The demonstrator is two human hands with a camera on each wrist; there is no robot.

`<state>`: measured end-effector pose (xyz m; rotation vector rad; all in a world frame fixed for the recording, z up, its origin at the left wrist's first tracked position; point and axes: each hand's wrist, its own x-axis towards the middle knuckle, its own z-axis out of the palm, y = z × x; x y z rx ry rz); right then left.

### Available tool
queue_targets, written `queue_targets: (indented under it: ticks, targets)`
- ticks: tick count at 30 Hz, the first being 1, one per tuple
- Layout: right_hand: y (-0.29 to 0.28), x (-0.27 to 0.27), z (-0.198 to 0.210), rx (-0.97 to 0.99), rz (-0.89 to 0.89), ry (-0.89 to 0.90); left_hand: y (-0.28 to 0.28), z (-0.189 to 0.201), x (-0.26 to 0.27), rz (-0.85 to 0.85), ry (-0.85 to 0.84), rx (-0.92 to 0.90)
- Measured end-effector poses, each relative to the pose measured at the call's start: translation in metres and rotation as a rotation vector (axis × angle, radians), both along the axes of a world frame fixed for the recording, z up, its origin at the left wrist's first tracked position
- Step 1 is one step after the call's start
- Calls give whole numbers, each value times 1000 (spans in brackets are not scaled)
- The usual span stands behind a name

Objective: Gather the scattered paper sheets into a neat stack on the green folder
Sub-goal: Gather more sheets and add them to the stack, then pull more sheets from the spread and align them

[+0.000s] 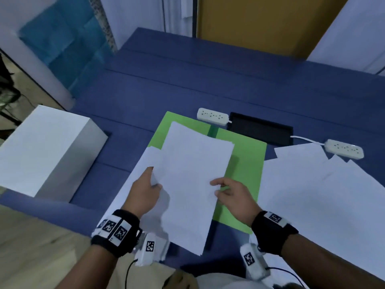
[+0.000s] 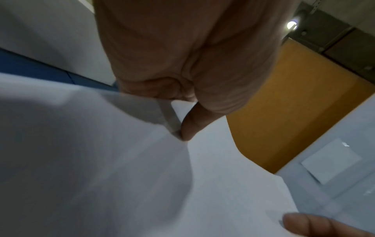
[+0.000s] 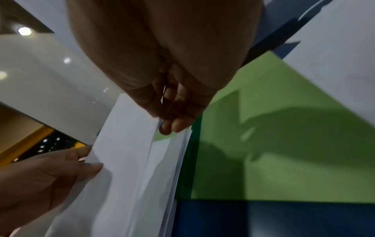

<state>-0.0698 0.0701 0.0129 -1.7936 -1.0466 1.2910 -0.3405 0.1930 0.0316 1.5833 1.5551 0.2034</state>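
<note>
A bundle of white paper sheets is held up over the green folder, which lies flat on the blue table. My left hand pinches the bundle's left edge, thumb on top. My right hand grips the right edge, fingertips curled under the sheets. One sheet sticks out to the left beneath the bundle. More loose sheets lie spread on the table to the right of the folder.
A white box stands at the left on the table. Two white power strips and a black recessed tray lie beyond the folder. The table's near edge runs by my wrists.
</note>
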Motion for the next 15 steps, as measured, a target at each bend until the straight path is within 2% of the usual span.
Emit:
queue_targets:
  ticks: [3, 8, 12, 15]
  targets:
    - [19, -30, -18, -121, 163, -7, 17, -20, -36, 0, 92, -87]
    - [37, -64, -27, -349, 398, -24, 30, -56, -67, -23, 271, -99]
    - [41, -72, -24, -406, 549, -131, 29, -67, -74, 16, 346, -97]
    - [41, -68, -22, -424, 568, -181, 24, -70, -74, 44, 440, -72]
